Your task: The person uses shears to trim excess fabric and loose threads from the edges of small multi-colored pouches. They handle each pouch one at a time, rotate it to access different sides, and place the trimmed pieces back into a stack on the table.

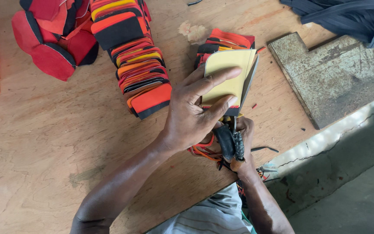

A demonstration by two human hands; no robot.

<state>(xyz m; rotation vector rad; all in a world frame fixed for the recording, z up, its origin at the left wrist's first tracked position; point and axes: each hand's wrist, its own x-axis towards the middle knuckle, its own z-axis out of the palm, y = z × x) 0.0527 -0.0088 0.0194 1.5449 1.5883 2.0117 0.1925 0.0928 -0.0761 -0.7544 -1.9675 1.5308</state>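
Head view: left hand [194, 113] grips yellow piece [227, 73]; right hand [240, 143] holds scissors [231, 142].

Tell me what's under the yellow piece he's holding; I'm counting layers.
Under the yellow piece, held by the left hand, a dark layer edge shows. Behind it lies a red-black stack. The hand hides any further layers.

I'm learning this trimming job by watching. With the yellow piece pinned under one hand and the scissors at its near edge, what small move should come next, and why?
Probably close the scissors in a short snip along the near edge. The left hand presses the yellow-faced piece flat, the right hand grips the handles, and the blades appear to meet that edge, where orange trimmings already lie.
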